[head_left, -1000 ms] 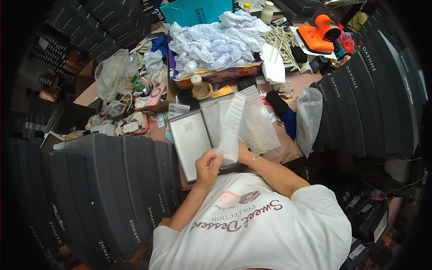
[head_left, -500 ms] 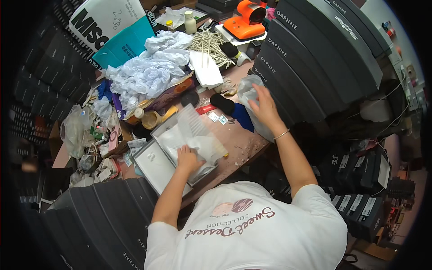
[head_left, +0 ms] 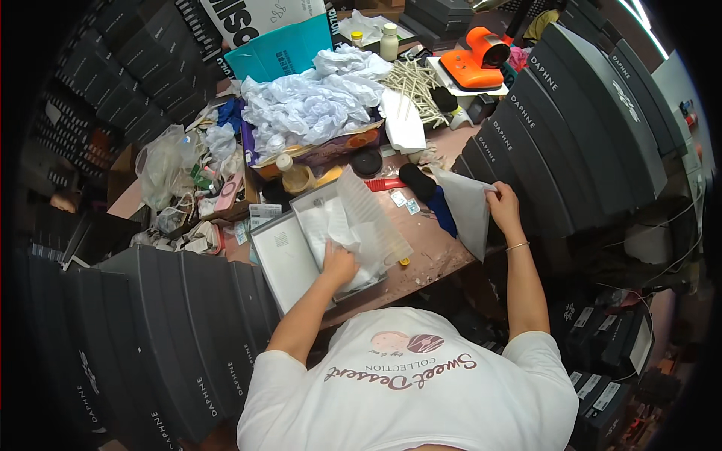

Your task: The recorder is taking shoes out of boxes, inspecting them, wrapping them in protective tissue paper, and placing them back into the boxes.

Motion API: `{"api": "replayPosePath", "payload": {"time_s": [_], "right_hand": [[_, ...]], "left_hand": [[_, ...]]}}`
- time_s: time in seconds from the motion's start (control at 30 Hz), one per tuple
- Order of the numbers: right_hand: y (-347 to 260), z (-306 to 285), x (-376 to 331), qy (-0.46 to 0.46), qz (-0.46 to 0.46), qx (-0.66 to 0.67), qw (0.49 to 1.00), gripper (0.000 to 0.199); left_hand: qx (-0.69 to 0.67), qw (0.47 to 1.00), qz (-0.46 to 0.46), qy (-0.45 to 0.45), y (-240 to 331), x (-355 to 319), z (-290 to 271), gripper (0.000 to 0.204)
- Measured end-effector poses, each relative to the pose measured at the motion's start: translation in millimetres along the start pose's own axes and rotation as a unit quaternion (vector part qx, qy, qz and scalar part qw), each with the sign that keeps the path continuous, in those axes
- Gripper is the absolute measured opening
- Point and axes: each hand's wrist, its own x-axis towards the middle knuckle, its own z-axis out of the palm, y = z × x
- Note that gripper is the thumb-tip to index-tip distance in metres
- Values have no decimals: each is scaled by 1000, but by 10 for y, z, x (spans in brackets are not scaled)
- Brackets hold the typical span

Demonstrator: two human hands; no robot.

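An open grey shoe box [head_left: 280, 259] lies on the brown table in front of me, lined with white tissue paper [head_left: 361, 225]. My left hand [head_left: 340, 264] presses down on the tissue inside the box. Out to the right, my right hand [head_left: 502, 207] grips the top edge of a pale grey cloth bag [head_left: 466, 212] that hangs beside a stack of dark boxes. A thin bracelet sits on my right wrist.
Rows of dark shoe boxes [head_left: 571, 120] flank the table on both sides [head_left: 150, 338]. A heap of crumpled white paper [head_left: 308, 105], a small bottle [head_left: 289, 173], a black round lid [head_left: 367, 161], wooden sticks [head_left: 417, 79] and an orange tool [head_left: 474, 64] crowd the back.
My left hand went from holding tissue up to pressing it into the box. My right hand reached right and took the cloth bag, pulling it clear of the box stack.
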Motion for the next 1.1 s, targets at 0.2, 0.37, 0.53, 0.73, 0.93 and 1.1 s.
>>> {"api": "replayPosePath", "payload": {"time_s": [0.2, 0.37, 0.53, 0.73, 0.93, 1.1], "right_hand": [[-1180, -946, -274, -169, -101, 342, 919, 10], [-2336, -1160, -183, -323, -367, 329, 808, 8], [-2754, -602, -190, -300, -262, 433, 809, 11], [-3248, 140, -366, -306, -311, 433, 789, 25], [-2672, 509, -473, -242, -252, 406, 844, 87], [-2415, 912, -1375, -496, 101, 705, 496, 91]], "left_hand": [[-397, 898, 39, 183, 305, -31, -1374, 86], [-705, 661, 245, 83, 502, 309, -2231, 113], [-750, 597, 283, -21, 638, -270, -2497, 79], [-704, 670, 58, 227, 191, -757, -2346, 15], [-761, 502, 79, 403, 162, -879, -2620, 16], [-792, 404, 84, 450, 460, -620, -2580, 16]]}}
